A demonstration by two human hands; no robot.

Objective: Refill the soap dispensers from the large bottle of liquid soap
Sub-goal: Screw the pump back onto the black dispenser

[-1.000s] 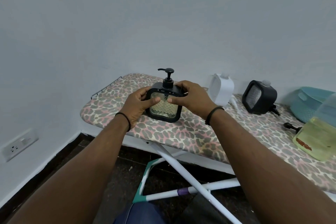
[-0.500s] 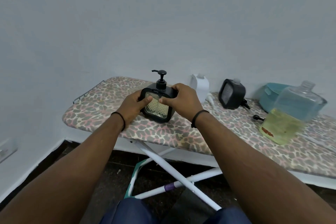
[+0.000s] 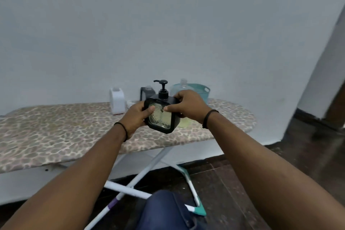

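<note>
Here we hold one black dispenser (image 3: 162,115) in both hands, lifted clear of the ironing board (image 3: 56,127) and tilted a little, its pump head (image 3: 162,87) on top and seemingly screwed on. Our left hand (image 3: 137,117) wraps the left edge with the thumb laid across the clear patterned front; our right hand (image 3: 188,105) grips the upper right corner, thumb also on the front.

Risks, as we judge them:
- The body is smooth and held mostly by its corners; a slip of either hand could drop it onto the board or the floor below.
- If the pump has to come off next, twisting in mid-air with the body tilted could spill whatever is inside; the fill level is hard to read through the pattern.
- The large soap bottle (image 3: 183,87) stands directly behind our right hand, mostly hidden, neck apparently uncapped. Swinging the dispenser or an elbow back could knock it over.

Count:
- Dispensers: three. The one in hand, a white one (image 3: 117,103) standing on the board to the left, and a second black one (image 3: 147,92) just behind, partly hidden, no pump visible on it.
- Large soap bottles: one, with yellowish liquid showing low at our right wrist.
- Teal basket (image 3: 202,89): one, at the back by the wall.
- Hands: two, each with a dark wrist band.
</note>
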